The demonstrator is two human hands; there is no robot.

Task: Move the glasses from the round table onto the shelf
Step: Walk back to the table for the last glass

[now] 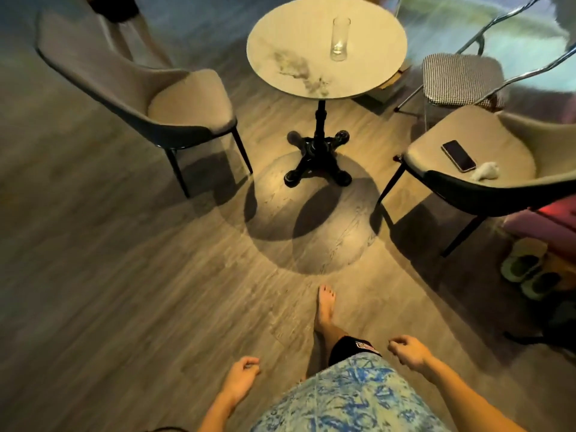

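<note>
nearest to the camera are the two hands, low at both sides of the body. the left hand (241,374) and the right hand (408,350) both hang with loosely curled fingers and hold nothing. between them one bare foot (325,310) is set forward on the wooden floor (124,275).

the glass (340,39) is far ahead of the fingers – well apart from both hands, out of reach from here. it stands upright, with its long axis vertical, on the far part of the round table (280,73), a little right of the middle. it looks empty. i judge the right hand to be somewhat nearer to it, because the glass is more on that side. the next move needs some steps toward the table first, then a grip around the side of the glass.

the table top is pale with a grey stain-like pattern and stands on one black leg. i see only this one glass on it.

around the table: a padded chair (187,107) at the left, another chair (514,145) at the right with a phone (458,155) on the seat, and a metal chair (461,79) behind. slippers (530,272) lie at the right edge. the shelf is not in view – i cannot tell where it is.
</note>
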